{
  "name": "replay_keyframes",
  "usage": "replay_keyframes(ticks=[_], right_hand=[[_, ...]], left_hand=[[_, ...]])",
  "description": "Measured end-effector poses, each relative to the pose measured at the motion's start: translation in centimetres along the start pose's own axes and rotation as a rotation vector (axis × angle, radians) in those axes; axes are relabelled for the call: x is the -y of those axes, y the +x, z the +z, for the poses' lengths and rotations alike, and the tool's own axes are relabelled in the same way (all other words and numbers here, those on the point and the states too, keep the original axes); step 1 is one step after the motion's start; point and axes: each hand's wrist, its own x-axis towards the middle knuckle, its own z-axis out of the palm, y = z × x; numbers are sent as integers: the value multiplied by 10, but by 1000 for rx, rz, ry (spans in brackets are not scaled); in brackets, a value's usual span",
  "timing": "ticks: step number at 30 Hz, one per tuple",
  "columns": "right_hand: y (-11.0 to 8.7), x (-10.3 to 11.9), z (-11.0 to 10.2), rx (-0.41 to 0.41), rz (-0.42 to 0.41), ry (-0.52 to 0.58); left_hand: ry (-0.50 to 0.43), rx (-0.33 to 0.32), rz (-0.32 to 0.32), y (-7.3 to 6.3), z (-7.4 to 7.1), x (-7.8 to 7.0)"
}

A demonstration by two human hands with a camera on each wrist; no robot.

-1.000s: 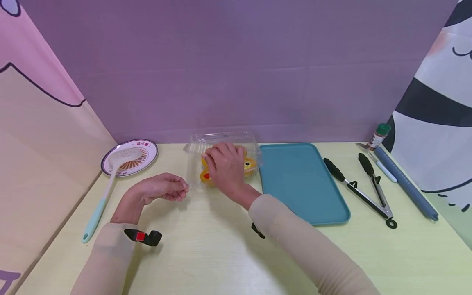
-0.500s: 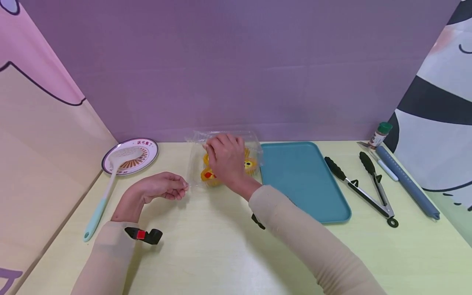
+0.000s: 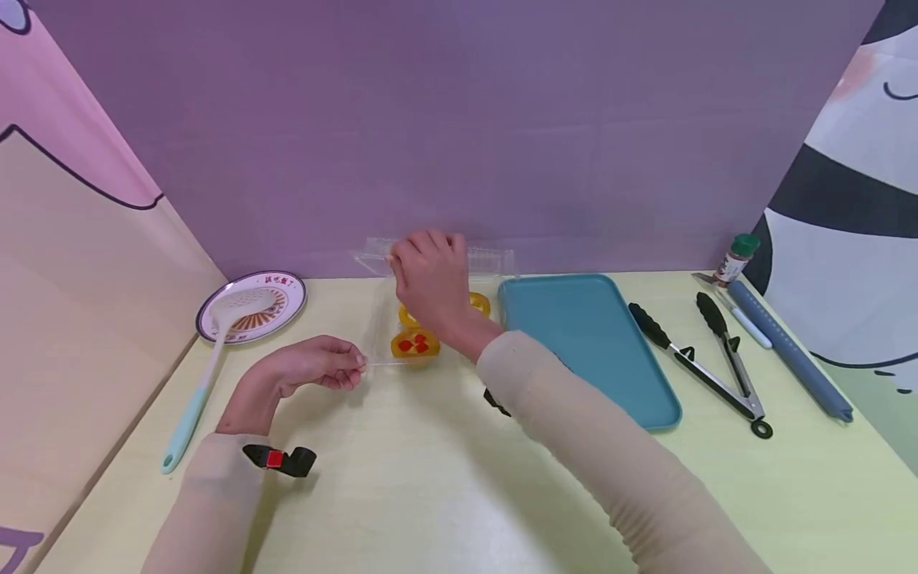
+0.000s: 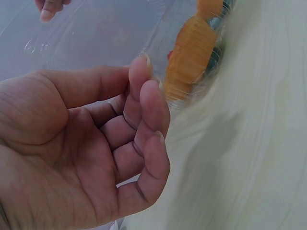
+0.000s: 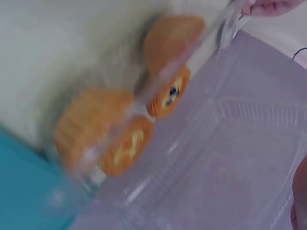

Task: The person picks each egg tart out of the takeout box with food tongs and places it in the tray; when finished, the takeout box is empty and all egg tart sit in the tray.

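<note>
A clear plastic clamshell box [image 3: 383, 327] at the back middle of the table holds several tart-like yellow-orange pastries. One pastry [image 3: 415, 344] with red spots on top sits at the front; another [image 5: 125, 151] shows pale topping in the right wrist view. My left hand [image 3: 315, 368] pinches the box's front left corner between thumb and fingertips. With curled fingers, my right hand [image 3: 433, 283] grips the clear lid [image 3: 491, 261], which stands raised and tilted back toward the purple wall. The right hand and wrist hide part of the pastries in the head view.
A blue tray [image 3: 588, 343] lies right beside the box. Farther right are black-tipped tongs [image 3: 717, 383], a knife [image 3: 749, 325], a blue-grey roll [image 3: 789, 351] and a green-capped spice jar [image 3: 736, 259]. At left, a slotted turner [image 3: 208, 371] rests across a patterned plate [image 3: 290, 299].
My right hand has moved up and back, and the lid has swung up with it, uncovering the red-spotted pastry. My left hand has stayed at the box's corner.
</note>
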Motion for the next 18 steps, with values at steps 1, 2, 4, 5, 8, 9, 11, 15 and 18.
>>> replay_keyframes(ticks=[1, 2, 4, 5, 8, 9, 11, 15, 18], right_hand=[[3, -1, 0, 14, -12, -30], [6, -2, -1, 24, -24, -58], [11, -4, -2, 55, -36, -106], [13, -4, -2, 77, -35, -123], [18, -6, -3, 135, -37, -163], [20, -6, -4, 157, -34, -170], [23, -6, -3, 189, -34, -184], [29, -8, -3, 227, -44, -206], [37, -10, -4, 269, -44, -214]], left_hand=[[-4, -5, -2, -1, 0, 1], [-4, -7, -1, -1, -1, 1], [-8, -5, 5, -2, -1, 3], [-13, -7, 3, -2, -1, 3], [-13, -12, 7, -3, -1, 2], [-11, -15, 9, -3, 0, 1], [-10, -20, 12, -3, 0, 0], [-11, -35, 20, -4, 0, -1], [-17, -45, 20, -4, 0, -1]])
